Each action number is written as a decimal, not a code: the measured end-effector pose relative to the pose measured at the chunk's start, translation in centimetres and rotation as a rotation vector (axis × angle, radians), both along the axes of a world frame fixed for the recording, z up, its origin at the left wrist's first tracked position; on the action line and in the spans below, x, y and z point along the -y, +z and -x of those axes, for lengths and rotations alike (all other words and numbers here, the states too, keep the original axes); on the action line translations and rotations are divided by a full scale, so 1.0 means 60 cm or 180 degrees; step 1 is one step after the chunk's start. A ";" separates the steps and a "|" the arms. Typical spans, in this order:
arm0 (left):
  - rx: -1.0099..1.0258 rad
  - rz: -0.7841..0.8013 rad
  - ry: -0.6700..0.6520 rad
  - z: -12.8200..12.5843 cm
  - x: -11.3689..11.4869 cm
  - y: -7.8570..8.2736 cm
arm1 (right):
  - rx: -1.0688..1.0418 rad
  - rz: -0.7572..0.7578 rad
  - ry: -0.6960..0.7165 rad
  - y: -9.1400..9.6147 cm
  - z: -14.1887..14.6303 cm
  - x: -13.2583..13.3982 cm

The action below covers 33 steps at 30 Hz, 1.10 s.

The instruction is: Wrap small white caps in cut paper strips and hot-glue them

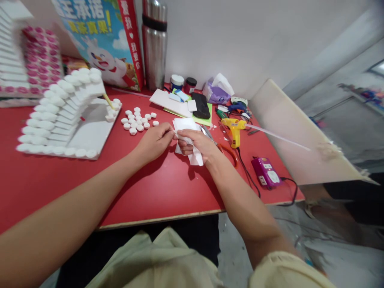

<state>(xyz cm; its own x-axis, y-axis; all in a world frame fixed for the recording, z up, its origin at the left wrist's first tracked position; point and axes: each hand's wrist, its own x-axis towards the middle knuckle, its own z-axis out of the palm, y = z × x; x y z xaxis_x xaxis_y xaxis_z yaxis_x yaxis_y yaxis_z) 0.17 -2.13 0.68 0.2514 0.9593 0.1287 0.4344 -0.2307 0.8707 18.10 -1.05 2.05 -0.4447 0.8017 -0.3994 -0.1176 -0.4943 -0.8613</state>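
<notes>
Over the middle of the red table, both my hands meet on a piece of white paper. My left hand pinches the paper's left edge with closed fingers. My right hand grips the same paper from the right, fingers curled, and a strip of it hangs below the palm. Scissors with orange handles lie just under and behind my right hand. A cluster of several small white caps lies on the table just left of my hands.
A white stepped model edged with caps stands at left. A yellow glue gun and a purple power socket lie at right, cords trailing. A steel flask, jars, tissue pack, foam pieces and a printed box line the back.
</notes>
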 end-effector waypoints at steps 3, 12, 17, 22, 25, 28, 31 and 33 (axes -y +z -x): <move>-0.0158 -0.0201 0.0016 0.000 0.000 0.001 | 0.0029 -0.0027 -0.0073 0.001 0.000 -0.001; 0.0206 0.0163 -0.0067 -0.001 0.006 0.003 | -0.0098 0.0283 0.0001 0.007 -0.002 -0.004; 0.0409 0.0325 -0.0036 -0.002 0.005 0.002 | 0.0034 0.0117 -0.0036 0.005 -0.002 -0.001; 0.0952 0.0759 -0.0041 -0.004 0.002 0.004 | 0.0328 -0.0493 -0.0147 -0.001 0.002 0.006; 0.1117 0.0909 -0.0049 -0.004 0.000 0.001 | 0.0561 -0.0777 -0.0220 0.000 0.005 0.011; 0.1198 0.0906 -0.0121 -0.005 -0.001 -0.005 | 0.0801 -0.0991 -0.0324 0.001 0.007 0.013; 0.1258 0.0956 -0.0188 -0.007 0.001 -0.008 | 0.0999 -0.1167 -0.0378 -0.001 0.007 0.012; 0.1257 0.0987 -0.0225 -0.008 0.002 -0.006 | 0.1065 -0.1241 -0.0400 -0.004 0.007 0.010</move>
